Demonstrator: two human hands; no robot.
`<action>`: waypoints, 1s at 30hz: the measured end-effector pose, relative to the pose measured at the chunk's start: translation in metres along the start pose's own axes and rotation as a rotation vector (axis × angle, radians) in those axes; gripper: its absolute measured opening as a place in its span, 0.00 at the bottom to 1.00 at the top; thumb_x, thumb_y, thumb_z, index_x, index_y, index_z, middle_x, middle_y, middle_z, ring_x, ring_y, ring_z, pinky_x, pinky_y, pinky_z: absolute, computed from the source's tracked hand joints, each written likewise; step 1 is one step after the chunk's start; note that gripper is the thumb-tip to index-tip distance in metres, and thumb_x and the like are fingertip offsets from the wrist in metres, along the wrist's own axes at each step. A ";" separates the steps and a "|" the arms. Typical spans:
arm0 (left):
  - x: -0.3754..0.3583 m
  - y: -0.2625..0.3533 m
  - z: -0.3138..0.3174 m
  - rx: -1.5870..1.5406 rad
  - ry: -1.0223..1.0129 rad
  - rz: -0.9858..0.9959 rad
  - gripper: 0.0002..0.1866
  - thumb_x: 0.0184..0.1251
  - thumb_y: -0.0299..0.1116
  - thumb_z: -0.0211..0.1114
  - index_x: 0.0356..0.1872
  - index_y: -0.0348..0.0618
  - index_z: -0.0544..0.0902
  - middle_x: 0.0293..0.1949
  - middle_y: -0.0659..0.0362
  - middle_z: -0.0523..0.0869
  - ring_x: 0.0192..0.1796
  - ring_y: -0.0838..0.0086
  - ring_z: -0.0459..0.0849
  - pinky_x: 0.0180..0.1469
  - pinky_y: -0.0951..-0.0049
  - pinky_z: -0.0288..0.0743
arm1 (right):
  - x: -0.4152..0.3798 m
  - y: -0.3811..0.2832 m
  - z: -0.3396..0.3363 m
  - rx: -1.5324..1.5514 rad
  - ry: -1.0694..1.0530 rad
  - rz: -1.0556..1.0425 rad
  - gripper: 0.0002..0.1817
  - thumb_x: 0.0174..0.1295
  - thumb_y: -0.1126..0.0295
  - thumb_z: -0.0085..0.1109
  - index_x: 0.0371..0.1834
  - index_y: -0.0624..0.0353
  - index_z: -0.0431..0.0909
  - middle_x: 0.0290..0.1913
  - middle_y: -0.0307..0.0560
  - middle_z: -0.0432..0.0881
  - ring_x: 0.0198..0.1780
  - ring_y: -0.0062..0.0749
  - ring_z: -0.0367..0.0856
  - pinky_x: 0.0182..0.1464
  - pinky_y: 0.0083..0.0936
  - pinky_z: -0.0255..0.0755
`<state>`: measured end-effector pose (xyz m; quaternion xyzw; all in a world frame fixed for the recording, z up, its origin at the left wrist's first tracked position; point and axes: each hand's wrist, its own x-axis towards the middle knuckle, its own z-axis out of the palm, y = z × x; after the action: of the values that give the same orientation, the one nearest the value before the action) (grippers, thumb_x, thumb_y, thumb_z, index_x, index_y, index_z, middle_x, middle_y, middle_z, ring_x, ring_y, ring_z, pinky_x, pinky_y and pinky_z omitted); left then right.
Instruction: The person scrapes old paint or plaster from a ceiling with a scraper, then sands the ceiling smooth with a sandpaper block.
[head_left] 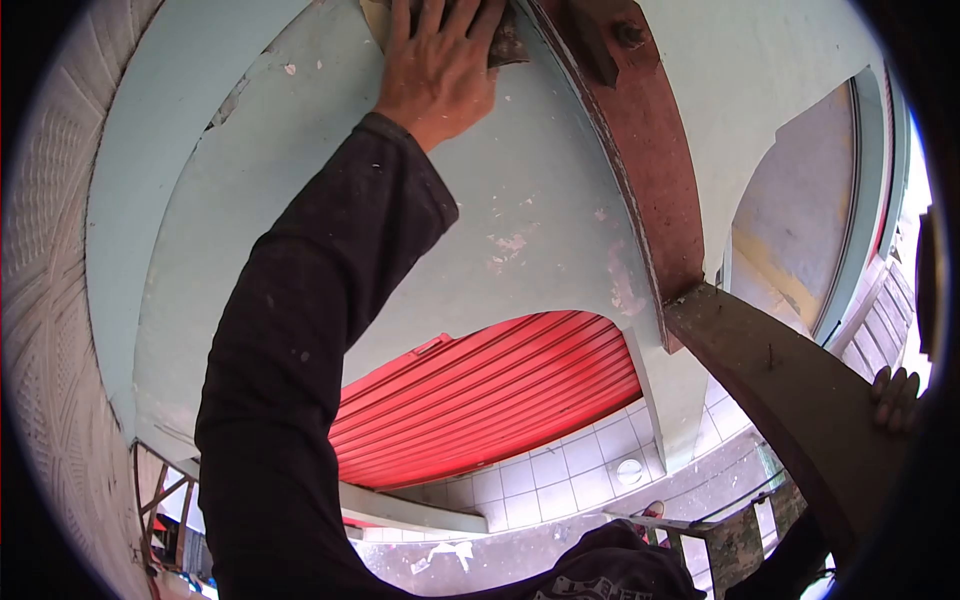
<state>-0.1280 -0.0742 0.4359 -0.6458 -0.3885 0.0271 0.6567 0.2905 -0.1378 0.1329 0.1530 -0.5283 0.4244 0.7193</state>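
Note:
My left hand [437, 75] is raised at the top of the view, palm against the pale green wall [480, 210]. Under its fingers lies a worn, brown-grey sheet that looks like sandpaper [509, 46], its edges showing on both sides; the fingertips are cut off by the frame. Bare, chipped patches mark the wall below. At the far right my right hand [895, 399] has its fingers curled over the edge of a brown metal beam [790, 385]. Most of that hand is hidden in the dark border.
A reddish-brown upright beam [650, 150] with a bolt meets the lower beam. Below are a red roll-up shutter [490, 400], a tiled floor [560, 480] and a round white object [629, 471]. A worn frame [735, 550] stands near my body. Patterned ceiling panels [60, 300] run along the left.

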 end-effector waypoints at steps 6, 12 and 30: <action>0.019 -0.002 0.011 0.112 0.150 -0.241 0.35 0.65 0.37 0.63 0.73 0.34 0.68 0.77 0.43 0.64 0.79 0.43 0.57 0.78 0.34 0.43 | -0.001 0.000 -0.001 -0.008 -0.005 -0.004 0.24 0.81 0.50 0.37 0.52 0.59 0.77 0.47 0.51 0.83 0.53 0.45 0.81 0.66 0.46 0.70; -0.011 0.024 -0.003 -0.039 0.012 -0.030 0.37 0.61 0.35 0.66 0.73 0.32 0.68 0.77 0.44 0.64 0.80 0.45 0.56 0.78 0.34 0.44 | -0.001 0.000 -0.002 -0.006 -0.016 -0.010 0.23 0.80 0.52 0.38 0.52 0.59 0.77 0.48 0.51 0.83 0.53 0.45 0.81 0.66 0.46 0.70; -0.021 0.030 -0.014 0.032 -0.047 -0.179 0.42 0.60 0.34 0.68 0.77 0.37 0.64 0.80 0.47 0.58 0.82 0.46 0.52 0.80 0.37 0.41 | -0.001 0.003 -0.007 -0.001 -0.018 -0.018 0.18 0.80 0.57 0.42 0.54 0.59 0.76 0.49 0.50 0.83 0.54 0.44 0.81 0.67 0.45 0.70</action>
<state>-0.1212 -0.0928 0.4018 -0.5970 -0.4597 -0.0104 0.6573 0.2925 -0.1317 0.1281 0.1612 -0.5338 0.4164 0.7181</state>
